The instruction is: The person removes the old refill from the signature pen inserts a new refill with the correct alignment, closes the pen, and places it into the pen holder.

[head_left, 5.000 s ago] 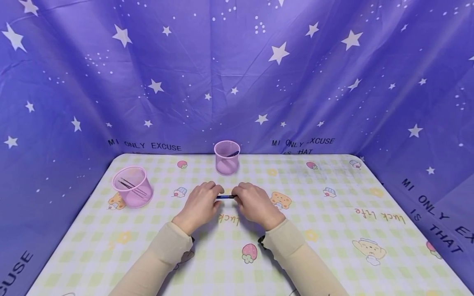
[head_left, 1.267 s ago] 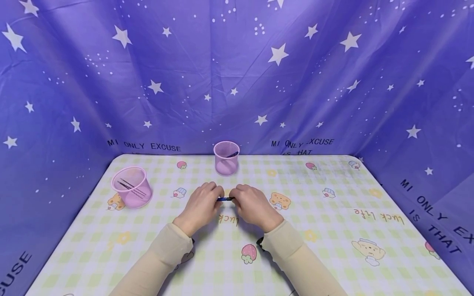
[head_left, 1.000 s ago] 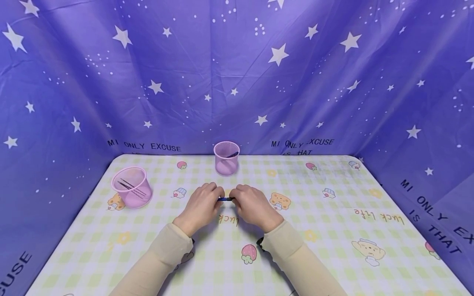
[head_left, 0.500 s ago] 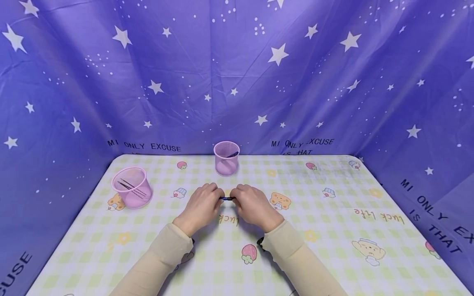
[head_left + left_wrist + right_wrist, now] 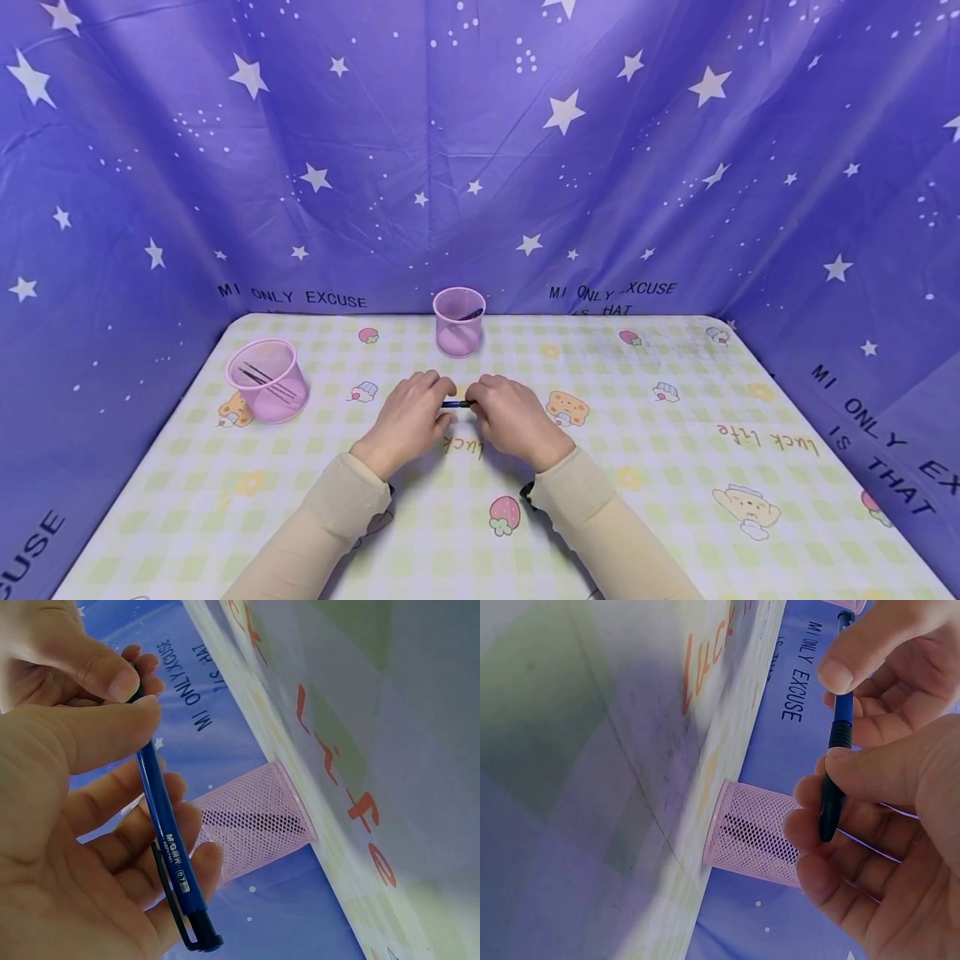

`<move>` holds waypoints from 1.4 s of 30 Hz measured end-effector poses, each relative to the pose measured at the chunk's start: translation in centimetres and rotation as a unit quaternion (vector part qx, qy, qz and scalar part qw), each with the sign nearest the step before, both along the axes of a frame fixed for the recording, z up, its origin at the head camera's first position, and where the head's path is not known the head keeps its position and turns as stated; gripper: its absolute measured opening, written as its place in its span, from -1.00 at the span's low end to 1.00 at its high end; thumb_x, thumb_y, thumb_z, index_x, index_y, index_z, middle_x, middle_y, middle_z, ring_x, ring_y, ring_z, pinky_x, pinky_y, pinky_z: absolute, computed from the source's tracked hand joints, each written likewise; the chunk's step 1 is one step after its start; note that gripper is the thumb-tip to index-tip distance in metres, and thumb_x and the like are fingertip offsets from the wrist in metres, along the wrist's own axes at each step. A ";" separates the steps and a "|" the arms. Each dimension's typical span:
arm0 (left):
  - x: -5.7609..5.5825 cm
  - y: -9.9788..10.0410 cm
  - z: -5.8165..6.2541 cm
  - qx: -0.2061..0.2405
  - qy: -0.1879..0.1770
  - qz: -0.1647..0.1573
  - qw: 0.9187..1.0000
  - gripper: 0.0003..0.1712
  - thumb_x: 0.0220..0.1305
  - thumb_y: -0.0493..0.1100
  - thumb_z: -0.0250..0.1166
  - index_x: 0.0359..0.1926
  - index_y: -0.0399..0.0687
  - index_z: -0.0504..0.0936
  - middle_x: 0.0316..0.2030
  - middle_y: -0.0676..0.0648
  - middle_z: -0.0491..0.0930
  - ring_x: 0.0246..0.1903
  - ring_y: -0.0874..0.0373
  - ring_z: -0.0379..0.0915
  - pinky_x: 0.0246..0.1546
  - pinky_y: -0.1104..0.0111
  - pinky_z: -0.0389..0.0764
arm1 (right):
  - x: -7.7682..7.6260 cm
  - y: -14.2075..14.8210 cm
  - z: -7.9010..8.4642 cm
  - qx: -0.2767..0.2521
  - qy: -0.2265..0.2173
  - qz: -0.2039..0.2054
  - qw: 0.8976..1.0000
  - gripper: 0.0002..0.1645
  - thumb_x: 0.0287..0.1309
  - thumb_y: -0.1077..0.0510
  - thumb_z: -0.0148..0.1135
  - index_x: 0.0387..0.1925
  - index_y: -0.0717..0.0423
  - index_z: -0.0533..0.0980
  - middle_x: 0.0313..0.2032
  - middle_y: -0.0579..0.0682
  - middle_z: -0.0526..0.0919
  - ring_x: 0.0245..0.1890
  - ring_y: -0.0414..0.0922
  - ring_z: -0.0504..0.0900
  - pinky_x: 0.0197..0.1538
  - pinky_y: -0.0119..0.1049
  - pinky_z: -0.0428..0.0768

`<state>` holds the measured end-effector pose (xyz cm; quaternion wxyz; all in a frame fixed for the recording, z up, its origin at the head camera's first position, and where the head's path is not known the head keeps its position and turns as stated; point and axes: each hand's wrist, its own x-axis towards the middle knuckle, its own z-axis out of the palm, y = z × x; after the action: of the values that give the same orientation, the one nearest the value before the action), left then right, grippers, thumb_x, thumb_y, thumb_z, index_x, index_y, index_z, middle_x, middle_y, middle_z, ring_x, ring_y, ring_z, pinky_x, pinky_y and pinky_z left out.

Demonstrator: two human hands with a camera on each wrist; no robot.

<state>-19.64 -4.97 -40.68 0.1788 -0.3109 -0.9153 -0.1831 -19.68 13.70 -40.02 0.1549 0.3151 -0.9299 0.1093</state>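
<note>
A blue pen [image 5: 166, 825] with black ends and a clip is held sideways between the two hands above the table. My right hand [image 5: 517, 417] pinches the black ribbed grip [image 5: 840, 736] near its tip, thumb on one side and fingers behind. My left hand [image 5: 408, 417] holds the blue barrel, its thumb across the pen and its other fingers loosely bent behind it. In the left wrist view the clip and the end button [image 5: 206, 934] point away from the right hand. Only a short piece of barrel shows between the hands in the head view.
Beyond the hands stands a pink mesh pen cup [image 5: 459, 333] with a dark pen in it. Another pink mesh cup [image 5: 268, 392] at the left holds several thin dark sticks. A checked cloth [image 5: 645, 533] covers the table, and a purple star-printed curtain [image 5: 480, 125] surrounds it.
Both hands stay in nearly the same place. The left thumb has shifted toward me, away from its forefinger, and slightly more of the barrel shows than half a second ago.
</note>
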 end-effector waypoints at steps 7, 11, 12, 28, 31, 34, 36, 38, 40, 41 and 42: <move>-0.1 0.0 0.0 0.009 0.009 0.000 1.000 -0.68 -0.08 -0.30 0.47 -0.25 -0.12 0.58 -0.39 -0.01 0.47 -0.38 0.07 0.40 -0.33 0.26 0.42 | 0.1 0.0 0.1 -0.003 0.003 0.002 1.000 -0.89 0.06 0.29 0.27 -0.37 0.03 0.60 -0.49 -0.16 0.48 -0.44 -0.20 0.51 -0.35 -0.28 0.52; -0.1 0.0 0.0 0.015 0.008 0.001 1.000 -0.73 -0.04 -0.35 0.43 -0.28 -0.11 0.57 -0.40 0.00 0.46 -0.38 0.07 0.40 -0.33 0.26 0.42 | 0.0 0.0 0.0 -0.004 0.005 0.002 1.000 -0.89 0.05 0.29 0.27 -0.38 0.02 0.60 -0.51 -0.16 0.47 -0.45 -0.20 0.51 -0.37 -0.28 0.51; -0.1 0.0 0.0 0.016 0.008 0.001 1.000 -0.74 -0.03 -0.37 0.42 -0.29 -0.11 0.57 -0.40 0.00 0.46 -0.38 0.07 0.40 -0.33 0.26 0.42 | 0.0 0.0 0.0 -0.005 0.006 0.002 1.000 -0.89 0.05 0.29 0.27 -0.38 0.02 0.60 -0.51 -0.16 0.46 -0.46 -0.19 0.50 -0.37 -0.28 0.51; 0.0 0.0 0.0 -0.004 0.013 -0.003 1.000 -0.86 0.07 -0.32 0.37 -0.33 -0.09 0.61 -0.42 0.02 0.46 -0.41 0.11 0.40 -0.37 0.29 0.40 | 0.1 0.0 0.0 -0.004 0.009 0.001 1.000 -0.88 0.04 0.29 0.28 -0.36 0.03 0.60 -0.49 -0.15 0.49 -0.43 -0.17 0.53 -0.34 -0.26 0.52; 0.0 0.0 0.0 -0.010 0.012 0.000 1.000 -0.90 0.10 -0.31 0.35 -0.32 -0.09 0.62 -0.42 0.03 0.46 -0.41 0.11 0.40 -0.38 0.29 0.40 | 0.1 0.0 0.0 -0.004 0.009 -0.001 1.000 -0.88 0.04 0.29 0.28 -0.36 0.03 0.60 -0.48 -0.15 0.50 -0.42 -0.17 0.54 -0.33 -0.26 0.53; 0.0 0.1 0.0 -0.014 0.012 0.002 1.000 -0.92 0.12 -0.29 0.33 -0.32 -0.10 0.63 -0.43 0.03 0.46 -0.42 0.12 0.39 -0.38 0.29 0.40 | 0.1 0.0 0.0 -0.005 0.009 -0.001 1.000 -0.88 0.04 0.29 0.28 -0.36 0.03 0.60 -0.49 -0.15 0.50 -0.42 -0.17 0.54 -0.33 -0.26 0.53; 0.0 0.0 0.0 -0.011 0.012 0.002 1.000 -0.92 0.13 -0.27 0.33 -0.30 -0.10 0.63 -0.43 0.03 0.47 -0.42 0.11 0.39 -0.38 0.29 0.40 | 0.1 0.0 0.0 -0.005 0.009 -0.001 1.000 -0.88 0.04 0.29 0.28 -0.35 0.03 0.60 -0.49 -0.15 0.49 -0.42 -0.17 0.54 -0.33 -0.26 0.53; 0.0 0.0 0.0 -0.008 0.011 0.002 1.000 -0.88 0.12 -0.25 0.35 -0.28 -0.10 0.64 -0.42 0.02 0.47 -0.41 0.11 0.38 -0.37 0.28 0.40 | 0.1 0.0 0.0 -0.004 0.008 -0.002 1.000 -0.88 0.05 0.30 0.27 -0.35 0.03 0.60 -0.49 -0.14 0.49 -0.42 -0.17 0.54 -0.33 -0.26 0.53; 0.0 0.0 0.0 -0.003 0.009 0.000 1.000 -0.82 0.09 -0.22 0.38 -0.24 -0.11 0.64 -0.41 0.02 0.47 -0.41 0.10 0.38 -0.37 0.27 0.40 | 0.1 0.0 0.0 -0.004 0.007 -0.001 1.000 -0.87 0.05 0.30 0.27 -0.35 0.04 0.60 -0.49 -0.15 0.49 -0.43 -0.17 0.54 -0.33 -0.26 0.53; 0.1 0.0 0.0 -0.001 0.007 0.000 1.000 -0.78 0.06 -0.22 0.40 -0.22 -0.11 0.63 -0.40 0.01 0.47 -0.41 0.10 0.38 -0.36 0.27 0.40 | 0.1 0.0 0.0 -0.004 0.006 -0.001 1.000 -0.87 0.05 0.30 0.26 -0.35 0.03 0.60 -0.49 -0.15 0.49 -0.43 -0.18 0.54 -0.33 -0.26 0.53; 0.1 0.0 0.0 0.001 0.005 -0.001 1.000 -0.75 0.04 -0.22 0.41 -0.21 -0.11 0.63 -0.40 0.01 0.47 -0.40 0.09 0.38 -0.36 0.26 0.40 | 0.1 0.0 -0.1 -0.004 0.005 -0.001 1.000 -0.87 0.05 0.30 0.26 -0.35 0.03 0.60 -0.49 -0.15 0.49 -0.43 -0.18 0.54 -0.34 -0.26 0.53</move>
<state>-19.55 -4.99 -40.68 0.1837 -0.3124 -0.9140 -0.1822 -19.61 13.69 -40.07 0.1613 0.3139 -0.9290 0.1116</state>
